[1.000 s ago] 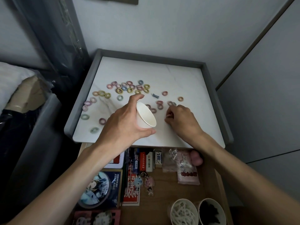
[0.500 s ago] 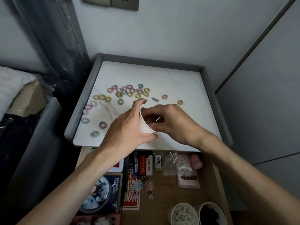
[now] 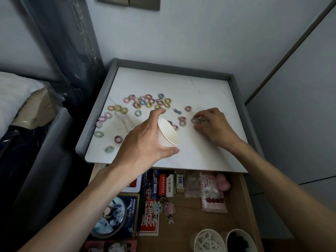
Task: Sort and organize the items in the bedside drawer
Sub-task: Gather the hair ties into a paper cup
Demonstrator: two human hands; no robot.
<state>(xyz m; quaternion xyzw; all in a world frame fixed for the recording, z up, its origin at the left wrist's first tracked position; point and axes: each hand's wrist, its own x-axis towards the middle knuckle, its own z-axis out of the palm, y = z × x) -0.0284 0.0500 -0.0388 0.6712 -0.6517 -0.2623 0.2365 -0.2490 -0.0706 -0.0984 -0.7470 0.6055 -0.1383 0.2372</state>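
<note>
Pale grey-white wall (image 3: 200,33), metal-toned socket plate (image 3: 129,2) at the top edge. Desk (image 3: 99,106): white marbled top, raised grey rim, set in the corner. Left: bed (image 3: 14,91) with white bedding; dark plastic-wrapped panel (image 3: 69,42) behind. Right: flat grey cabinet front (image 3: 300,106). Light dim, cool.

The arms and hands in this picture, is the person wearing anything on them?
No. The left hand and right hand are bare: no gloves, rings or watch show. The left forearm and right forearm are bare too, with no sleeve in view.
</note>
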